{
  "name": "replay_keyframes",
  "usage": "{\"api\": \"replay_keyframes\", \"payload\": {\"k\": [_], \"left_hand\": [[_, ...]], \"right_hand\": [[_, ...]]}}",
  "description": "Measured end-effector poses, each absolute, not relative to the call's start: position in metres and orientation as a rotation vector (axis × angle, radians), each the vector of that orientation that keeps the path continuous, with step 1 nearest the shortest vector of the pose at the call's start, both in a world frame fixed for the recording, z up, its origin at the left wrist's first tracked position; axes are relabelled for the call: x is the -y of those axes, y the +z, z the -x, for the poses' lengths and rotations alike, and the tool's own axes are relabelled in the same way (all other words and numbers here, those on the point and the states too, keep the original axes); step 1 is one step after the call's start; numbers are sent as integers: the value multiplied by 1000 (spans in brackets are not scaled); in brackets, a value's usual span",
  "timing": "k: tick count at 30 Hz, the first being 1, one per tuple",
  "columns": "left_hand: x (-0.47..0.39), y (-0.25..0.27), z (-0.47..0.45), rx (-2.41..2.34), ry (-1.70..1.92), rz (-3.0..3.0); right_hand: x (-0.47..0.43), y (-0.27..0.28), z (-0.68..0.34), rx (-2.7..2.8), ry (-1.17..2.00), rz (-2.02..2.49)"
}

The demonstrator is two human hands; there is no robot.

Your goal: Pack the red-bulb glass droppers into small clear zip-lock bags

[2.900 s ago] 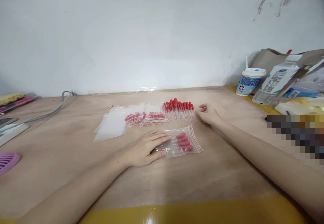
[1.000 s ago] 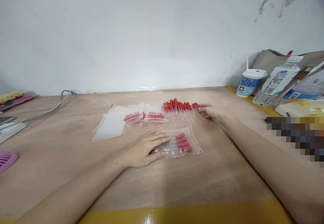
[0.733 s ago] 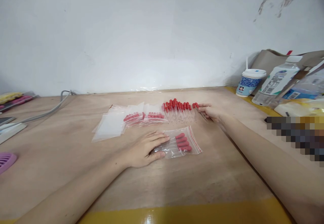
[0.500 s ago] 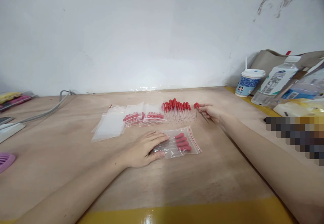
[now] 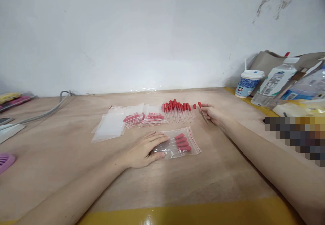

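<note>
My left hand (image 5: 146, 150) lies flat, fingers stretched, over the left end of a clear zip bag (image 5: 194, 143). Inside that bag several droppers (image 5: 183, 141) show red rubber bulbs towards the red-striped zip edge; my fingers cover part of their tips. Farther back on the right, my right hand (image 5: 212, 114) pinches a single dropper (image 5: 199, 105), its red bulb up and its clear tube slanting down to the right. Just left of it stretches a row of loose droppers (image 5: 177, 107), bulbs facing the wall.
Filled zip bags (image 5: 134, 117) overlap left of the loose droppers, beside flat bags (image 5: 108, 127) without red bulbs. A paper cup (image 5: 248, 83) and a plastic bottle (image 5: 275, 82) stand at the right. A grey cable (image 5: 50, 111) and a purple object (image 5: 6, 162) are at the left.
The dropper in my right hand has moved slightly right, apart from the last loose dropper in the row. My left hand stays on the bag.
</note>
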State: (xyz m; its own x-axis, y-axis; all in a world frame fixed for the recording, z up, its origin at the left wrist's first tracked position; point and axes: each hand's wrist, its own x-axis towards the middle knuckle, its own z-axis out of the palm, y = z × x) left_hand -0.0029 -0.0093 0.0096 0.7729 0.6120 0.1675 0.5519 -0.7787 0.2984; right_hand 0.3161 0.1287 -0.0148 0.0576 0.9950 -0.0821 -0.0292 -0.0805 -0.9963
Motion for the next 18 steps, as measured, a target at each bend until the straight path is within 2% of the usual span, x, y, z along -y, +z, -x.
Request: {"api": "replay_keyframes", "payload": {"k": [14,18], "left_hand": [[7,9,3,-894,379,-2738],[8,10,3,-906,368,-2733]], "right_hand": [[-29,-17,-281,960,1165,1074],[-22,-18,-276,1028,1031,1029]]}}
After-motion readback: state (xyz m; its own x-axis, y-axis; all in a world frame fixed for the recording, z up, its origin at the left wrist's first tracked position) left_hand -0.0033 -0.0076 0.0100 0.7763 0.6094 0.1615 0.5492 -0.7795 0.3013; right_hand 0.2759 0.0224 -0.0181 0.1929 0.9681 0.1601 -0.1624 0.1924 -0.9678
